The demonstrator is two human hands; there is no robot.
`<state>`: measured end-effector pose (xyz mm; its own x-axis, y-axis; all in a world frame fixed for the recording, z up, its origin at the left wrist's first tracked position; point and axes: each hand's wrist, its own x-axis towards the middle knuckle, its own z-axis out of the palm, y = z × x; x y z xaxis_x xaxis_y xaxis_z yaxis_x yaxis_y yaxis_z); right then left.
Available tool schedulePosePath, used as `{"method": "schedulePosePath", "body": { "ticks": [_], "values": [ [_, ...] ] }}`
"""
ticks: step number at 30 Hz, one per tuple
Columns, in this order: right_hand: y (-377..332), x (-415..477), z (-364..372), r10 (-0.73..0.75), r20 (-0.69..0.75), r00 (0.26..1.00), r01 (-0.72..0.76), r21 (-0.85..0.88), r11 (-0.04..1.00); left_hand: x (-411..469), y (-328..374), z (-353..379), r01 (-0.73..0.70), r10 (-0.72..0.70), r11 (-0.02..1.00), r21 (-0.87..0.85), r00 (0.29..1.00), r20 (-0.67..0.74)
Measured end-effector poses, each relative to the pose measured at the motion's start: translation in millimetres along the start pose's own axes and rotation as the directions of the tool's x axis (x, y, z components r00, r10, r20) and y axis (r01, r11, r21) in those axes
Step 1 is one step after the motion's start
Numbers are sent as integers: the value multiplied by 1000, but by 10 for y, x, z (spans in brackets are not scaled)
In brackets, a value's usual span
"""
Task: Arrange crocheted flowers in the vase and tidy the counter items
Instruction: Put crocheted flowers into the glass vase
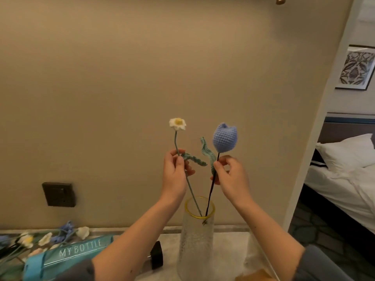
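Observation:
A tall clear glass vase point(194, 240) with a yellow rim stands on the counter at the bottom centre. My left hand point(175, 173) pinches the green stem of a white crocheted daisy point(177, 124). My right hand point(231, 175) pinches the dark stem of a blue crocheted tulip point(224, 137). Both stems slant down into the vase mouth, and the flower heads stand above my hands. A green crocheted leaf hangs off each stem between the hands.
Several more crocheted flowers point(46, 238) lie on the counter at the left, by the wall. A teal "MY BOTTLE" bottle point(67, 254) with a black cap lies in front of them. A dark wall socket point(58, 194) sits at the left. A bed point(345, 179) shows at the right.

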<state>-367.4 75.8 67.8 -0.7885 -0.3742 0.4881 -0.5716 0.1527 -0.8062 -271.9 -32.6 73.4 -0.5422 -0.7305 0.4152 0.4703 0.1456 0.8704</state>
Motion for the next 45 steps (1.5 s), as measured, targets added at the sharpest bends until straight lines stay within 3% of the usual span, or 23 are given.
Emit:
{"method": "schedulePosePath", "body": {
  "ticks": [7, 10, 22, 29, 38, 45],
  "values": [
    [521, -200, 366, 161, 88, 983, -163, 17, 986, -117, -532, -151, 223, -223, 972, 76, 975, -14],
    [614, -305, 397, 170, 65, 983, -172, 21, 985, -164, -667, -212, 239, -240, 959, 153, 971, -12],
    [536, -494, 344, 237, 88, 968, -251, 212, 945, -348, -702, -281, 282, -287, 950, 132, 958, 15],
    [454, -567, 342, 280, 90, 956, -294, 242, 925, -380, -687, -301, 300, -318, 925, 235, 947, 43],
    [345, -674, 318, 270, 90, 959, -282, 182, 942, -431, -529, -286, 350, -370, 904, 247, 928, 39],
    [159, -915, 256, 134, -77, 988, -127, 87, 988, -575, -459, -424, 333, -356, 904, 269, 934, 39]
  ]
}}
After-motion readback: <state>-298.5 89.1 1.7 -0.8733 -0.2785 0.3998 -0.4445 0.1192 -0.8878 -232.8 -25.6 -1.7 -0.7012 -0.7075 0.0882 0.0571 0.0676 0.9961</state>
